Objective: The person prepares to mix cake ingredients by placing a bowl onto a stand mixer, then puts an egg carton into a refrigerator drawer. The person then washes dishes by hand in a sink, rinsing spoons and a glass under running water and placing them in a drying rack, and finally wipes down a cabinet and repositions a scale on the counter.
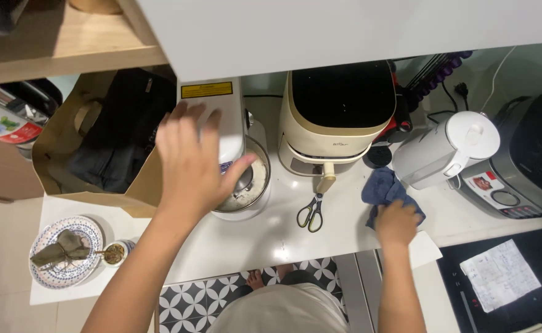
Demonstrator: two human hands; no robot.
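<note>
My left hand (192, 160) lies spread, fingers apart, on top of a white stand mixer (231, 126) whose steel bowl (252, 185) sits beneath its head. My right hand (397, 223) is closed on a blue cloth (385, 188) pressed to the white counter (264, 237), just in front of a white electric kettle (446, 151). Between my hands stands a cream air fryer (335, 117), with green-handled scissors (311, 214) lying on the counter in front of it.
A brown paper bag (98, 142) holding dark items stands left of the mixer. A patterned plate (64, 253) with a folded cloth and a small cup (115, 253) sit lower left. A silver appliance (523, 160) and black cooktop (505, 283) with paper are at right. A white cabinet (345, 28) overhangs.
</note>
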